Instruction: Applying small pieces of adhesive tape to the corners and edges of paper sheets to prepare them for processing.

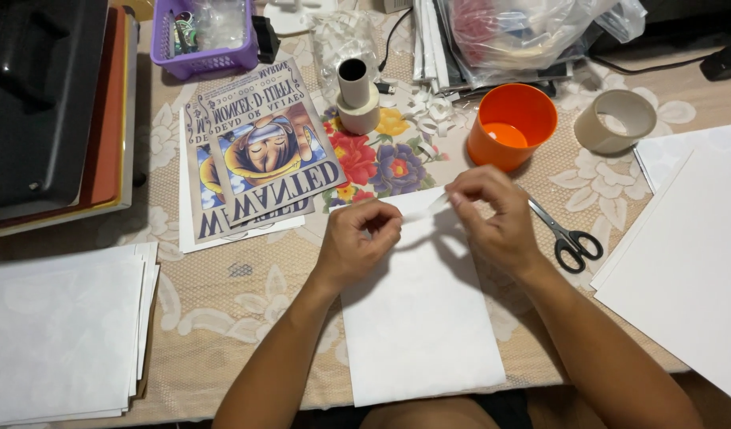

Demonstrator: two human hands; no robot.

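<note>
Floral tablecloth (222,302) carries a white sheet (421,318) lying near and centred, its far edge pinched by left hand (357,242) and right hand (493,218) peeling a thin strip (426,206), scissors (568,237) just right within reach.

A single view is given, taken from a camera worn on the head and aimed steeply down and forward over a table (246,318) covered with a lace cloth. The near edge is seen at the bottom, the cluttered far side at the top. The forearms are seen closely from above.
</note>
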